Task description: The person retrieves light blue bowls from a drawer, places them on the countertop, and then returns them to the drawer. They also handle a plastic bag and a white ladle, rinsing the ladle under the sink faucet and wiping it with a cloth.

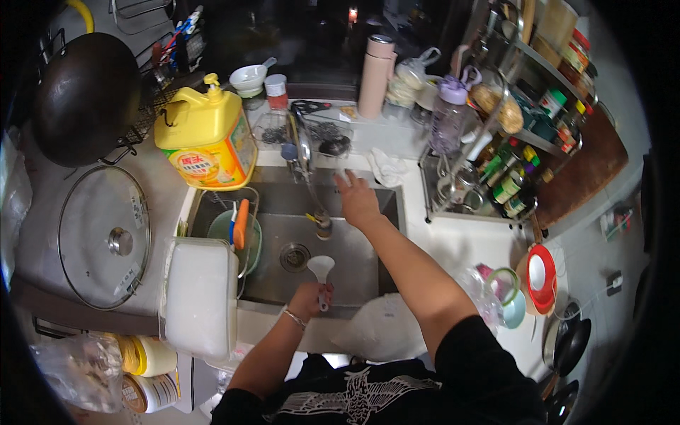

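Observation:
My left hand (312,300) grips the handle of a white scoop or spoon (321,265) over the near part of the stainless steel sink (345,265). Reaching past the faucet's right side, my right hand (358,201) is at the far edge of the sink, fingers spread; something whitish and blurred lies at its fingertips, and whether it is held cannot be told. The metal faucet (303,146) stands left of that hand, with its spout end (323,226) hanging above the basin. A crumpled white cloth (388,167) lies on the ledge to the right.
A yellow detergent jug (204,138) stands behind the sink's left corner. A green basin (255,249) and a white plastic container (199,297) are at the left. At the right are a rack of bottles (504,186) and a purple-lidded bottle (449,117). A pink flask (374,79) stands behind.

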`<state>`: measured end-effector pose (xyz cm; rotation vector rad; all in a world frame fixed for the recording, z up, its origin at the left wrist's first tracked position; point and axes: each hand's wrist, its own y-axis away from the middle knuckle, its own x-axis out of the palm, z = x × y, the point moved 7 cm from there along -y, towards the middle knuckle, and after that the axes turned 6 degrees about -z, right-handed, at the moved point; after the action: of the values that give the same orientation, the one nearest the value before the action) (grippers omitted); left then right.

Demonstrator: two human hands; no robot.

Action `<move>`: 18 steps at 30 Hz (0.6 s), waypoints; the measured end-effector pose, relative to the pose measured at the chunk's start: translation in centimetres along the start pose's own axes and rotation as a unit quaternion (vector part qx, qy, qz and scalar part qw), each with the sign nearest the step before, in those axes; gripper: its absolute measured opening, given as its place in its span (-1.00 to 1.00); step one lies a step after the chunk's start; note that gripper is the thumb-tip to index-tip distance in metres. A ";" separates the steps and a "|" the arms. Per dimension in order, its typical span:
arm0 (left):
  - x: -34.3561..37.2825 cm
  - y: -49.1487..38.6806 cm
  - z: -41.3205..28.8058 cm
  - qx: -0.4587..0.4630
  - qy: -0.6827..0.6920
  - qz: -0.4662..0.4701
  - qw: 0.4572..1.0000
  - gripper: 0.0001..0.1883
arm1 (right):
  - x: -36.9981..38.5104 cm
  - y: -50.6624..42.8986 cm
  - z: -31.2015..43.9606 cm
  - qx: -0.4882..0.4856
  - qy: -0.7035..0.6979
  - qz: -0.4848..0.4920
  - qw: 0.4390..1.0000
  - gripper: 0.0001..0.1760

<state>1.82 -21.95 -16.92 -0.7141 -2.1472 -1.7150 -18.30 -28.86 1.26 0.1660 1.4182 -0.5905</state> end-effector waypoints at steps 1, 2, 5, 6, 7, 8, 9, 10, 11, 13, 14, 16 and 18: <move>0.0 0.0 -0.5 0.024 -0.039 0.000 0.999 -0.86 | 2.0 -1.7 1.1 -0.073 0.038 0.015 0.997 -0.46; 0.0 0.1 -0.9 0.038 -0.061 0.010 0.997 -0.86 | 3.9 -3.0 2.2 -0.150 0.072 0.020 0.986 -0.42; -0.1 0.0 -1.5 0.047 -0.088 0.029 0.995 -0.86 | 8.3 -5.8 4.4 -0.279 0.147 0.001 0.949 -0.47; -0.3 -0.1 -1.9 0.070 -0.149 0.012 0.986 -0.86 | 8.6 -6.0 4.8 -0.302 0.131 -0.047 0.943 -0.48; -0.3 -0.4 -2.1 0.073 -0.126 0.014 0.989 -0.86 | 9.2 -6.0 4.8 -0.305 0.125 -0.055 0.942 -0.49; -0.4 -1.0 -2.2 0.055 -0.101 -0.001 0.993 -0.86 | 8.8 -5.7 4.6 -0.311 0.090 -0.102 0.941 -0.52; -0.3 -1.7 -2.2 0.039 -0.079 -0.013 0.996 -0.86 | 8.7 -5.6 3.9 -0.298 0.063 -0.105 0.947 -0.54; 0.1 -2.4 -2.3 0.033 -0.083 -0.010 0.996 -0.87 | 9.2 -5.5 3.1 -0.272 0.078 -0.063 0.957 -0.50; 0.5 -3.3 -2.4 0.029 -0.090 -0.007 0.996 -0.87 | 9.2 -5.1 2.4 -0.262 0.086 -0.053 0.960 -0.48; 1.0 -4.7 -3.0 0.022 -0.108 0.000 0.994 -0.89 | 8.0 -3.6 0.9 -0.262 0.083 -0.089 0.957 -0.43; 1.2 -5.4 -3.3 0.018 -0.118 0.003 0.993 -0.89 | 8.3 -3.4 -0.2 -0.206 0.065 -0.067 0.974 -0.32; 1.6 -6.5 -3.7 0.018 -0.121 0.013 0.992 -0.91 | 8.6 -0.8 -3.0 -0.016 -0.163 -0.121 0.979 -0.36; 1.6 -7.3 -4.1 0.020 -0.117 0.011 0.993 -0.91 | 12.0 4.0 -4.3 0.116 -0.273 -0.077 0.952 -0.41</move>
<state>-3.82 -26.76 -21.06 -0.9662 -2.3093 -1.6428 -19.67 -26.96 -11.90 0.0692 0.8257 -0.8580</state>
